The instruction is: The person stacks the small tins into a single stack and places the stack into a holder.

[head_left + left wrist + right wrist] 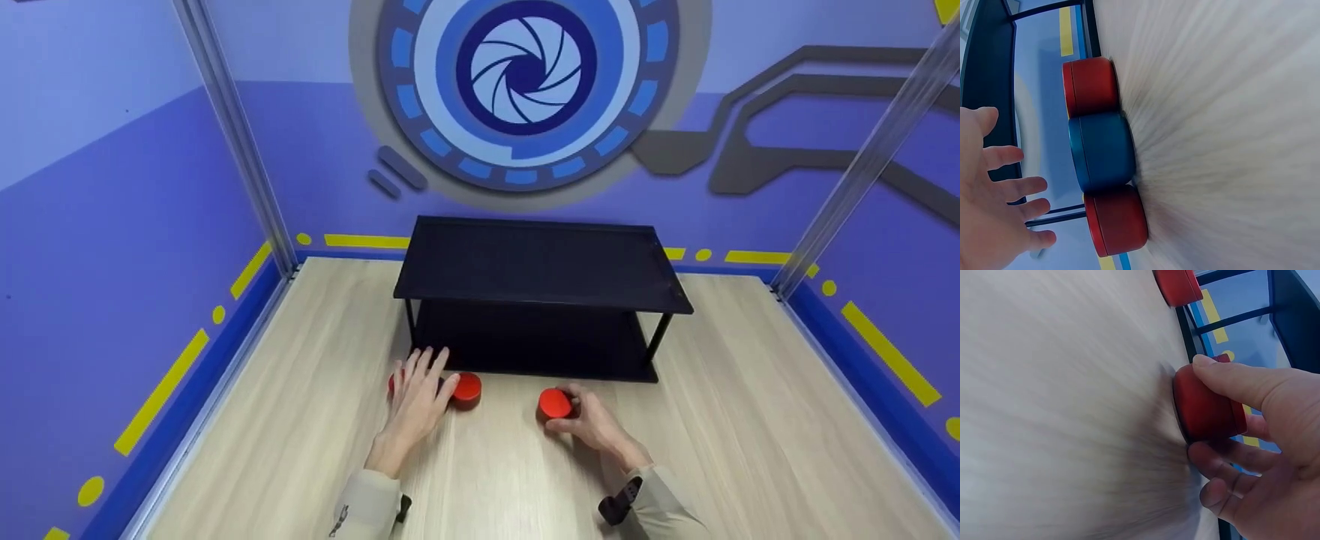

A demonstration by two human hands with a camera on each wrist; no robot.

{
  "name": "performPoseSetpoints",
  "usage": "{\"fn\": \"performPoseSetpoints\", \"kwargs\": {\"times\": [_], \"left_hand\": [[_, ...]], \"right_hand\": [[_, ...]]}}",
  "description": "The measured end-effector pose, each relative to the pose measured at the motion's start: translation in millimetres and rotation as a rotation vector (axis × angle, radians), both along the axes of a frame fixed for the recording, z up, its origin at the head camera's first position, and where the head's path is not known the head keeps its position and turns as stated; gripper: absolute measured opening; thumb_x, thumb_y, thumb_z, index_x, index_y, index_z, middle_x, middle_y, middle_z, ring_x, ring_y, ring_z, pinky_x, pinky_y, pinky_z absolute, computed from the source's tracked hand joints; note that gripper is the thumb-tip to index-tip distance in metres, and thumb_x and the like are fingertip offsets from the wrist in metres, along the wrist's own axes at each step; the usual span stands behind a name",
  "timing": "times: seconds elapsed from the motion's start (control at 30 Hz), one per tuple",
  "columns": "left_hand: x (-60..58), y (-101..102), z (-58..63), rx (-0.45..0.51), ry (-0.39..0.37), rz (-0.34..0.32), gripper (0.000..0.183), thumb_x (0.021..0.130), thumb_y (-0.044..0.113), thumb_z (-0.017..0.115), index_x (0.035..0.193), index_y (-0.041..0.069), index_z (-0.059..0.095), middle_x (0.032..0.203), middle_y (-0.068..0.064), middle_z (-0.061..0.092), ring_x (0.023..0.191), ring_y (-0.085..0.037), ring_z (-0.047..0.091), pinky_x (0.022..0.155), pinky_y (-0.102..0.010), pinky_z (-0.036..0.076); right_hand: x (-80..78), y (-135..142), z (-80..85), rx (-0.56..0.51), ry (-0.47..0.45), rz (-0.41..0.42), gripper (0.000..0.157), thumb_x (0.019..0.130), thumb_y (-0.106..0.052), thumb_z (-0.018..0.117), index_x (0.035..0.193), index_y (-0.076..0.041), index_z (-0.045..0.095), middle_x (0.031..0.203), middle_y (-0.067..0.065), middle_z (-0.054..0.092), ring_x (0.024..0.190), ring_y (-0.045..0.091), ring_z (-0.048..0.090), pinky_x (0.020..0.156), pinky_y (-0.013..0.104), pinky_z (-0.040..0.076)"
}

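Two red round tins and a blue tin (1107, 152) stand in a row in the left wrist view, the blue one in the middle. My left hand (421, 396) is spread above this row with fingers extended, hiding the blue tin in the head view. One red tin (466, 390) shows by its thumb; the other red tin (1120, 219) is mostly covered from above. Farther right, my right hand (596, 421) holds a third red tin (555, 403) between thumb and curled fingers. That tin is down at the tabletop; whether it touches the wood I cannot tell.
Behind the tins stands a black two-tier rack (536, 262), its lower shelf (532, 341) just beyond my fingers. Thin posts hold up its top. Patterned blue wall panels (315, 165) with metal corner rails enclose the wooden table (750, 420).
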State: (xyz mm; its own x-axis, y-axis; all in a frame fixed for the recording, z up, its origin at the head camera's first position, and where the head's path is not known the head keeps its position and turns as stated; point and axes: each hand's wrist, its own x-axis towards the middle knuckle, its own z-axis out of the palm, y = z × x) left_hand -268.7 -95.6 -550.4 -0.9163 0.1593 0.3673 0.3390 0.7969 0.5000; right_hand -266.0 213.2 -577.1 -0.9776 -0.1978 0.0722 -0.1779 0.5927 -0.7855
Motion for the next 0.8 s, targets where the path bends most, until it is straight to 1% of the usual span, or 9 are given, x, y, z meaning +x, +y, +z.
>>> {"fn": "performPoseSetpoints", "kwargs": {"times": [0.2,0.33,0.4,0.5,0.6,0.73,0.8], "left_hand": [[-0.5,-1,-1.4,0.006,0.021,-0.007,0.055,0.099,0.041,0.047,0.144,0.009,0.045,0.147,-0.024,0.042,0.140,-0.043,0.032,0.115,-0.063,0.014],[0.4,-4,-3.1,0.035,0.034,-0.012,0.053,0.098,0.035,0.052,0.143,0.007,0.046,0.146,-0.025,0.043,0.139,-0.043,0.033,0.115,-0.063,0.017],[0.1,-7,-4.5,0.064,0.039,-0.011,0.053,0.097,0.031,0.055,0.143,0.006,0.045,0.146,-0.025,0.043,0.138,-0.044,0.034,0.113,-0.063,0.022],[-1.4,-13,-7.2,0.132,0.033,-0.005,0.052,0.096,0.022,0.057,0.142,0.003,0.044,0.145,-0.025,0.042,0.136,-0.042,0.037,0.111,-0.059,0.030],[-4.3,-20,-10.5,0.207,0.030,0.019,0.050,0.092,0.010,0.059,0.140,0.000,0.045,0.143,-0.026,0.044,0.133,-0.041,0.040,0.109,-0.055,0.035],[-8.0,-31,-14.2,0.258,0.017,0.070,0.054,0.085,-0.002,0.060,0.137,-0.003,0.048,0.140,-0.026,0.047,0.131,-0.042,0.042,0.108,-0.056,0.035],[-9.6,-37,-15.2,0.272,-0.018,0.083,0.058,0.081,-0.006,0.060,0.137,-0.003,0.047,0.141,-0.026,0.046,0.131,-0.043,0.041,0.109,-0.057,0.034]], "right_hand": [[-0.4,1,-1.2,0.002,0.004,-0.014,0.067,0.070,-0.015,0.085,0.127,0.003,0.055,0.115,0.015,0.065,0.099,0.023,0.061,0.087,0.031,0.047],[-0.5,1,-0.5,0.000,0.002,-0.008,0.066,0.070,-0.015,0.085,0.126,0.003,0.056,0.113,0.014,0.066,0.098,0.023,0.061,0.086,0.031,0.047],[-1.1,1,-0.5,-0.007,-0.003,-0.004,0.064,0.070,-0.014,0.085,0.125,0.003,0.056,0.111,0.014,0.066,0.097,0.023,0.062,0.086,0.030,0.047],[-1.5,1,-0.6,-0.015,-0.003,0.003,0.062,0.070,-0.013,0.084,0.123,0.003,0.057,0.108,0.015,0.067,0.095,0.022,0.065,0.084,0.029,0.048],[-1.7,2,-0.5,-0.015,0.002,-0.001,0.061,0.070,-0.013,0.084,0.122,0.003,0.058,0.109,0.014,0.067,0.094,0.021,0.065,0.083,0.028,0.048],[-2.1,2,-0.3,-0.021,-0.018,-0.002,0.061,0.070,-0.014,0.084,0.123,0.002,0.058,0.111,0.013,0.067,0.095,0.021,0.064,0.083,0.027,0.047],[-2.0,2,0.1,-0.019,-0.018,0.002,0.061,0.070,-0.015,0.085,0.123,0.002,0.058,0.111,0.013,0.067,0.094,0.021,0.063,0.082,0.026,0.047]]}}
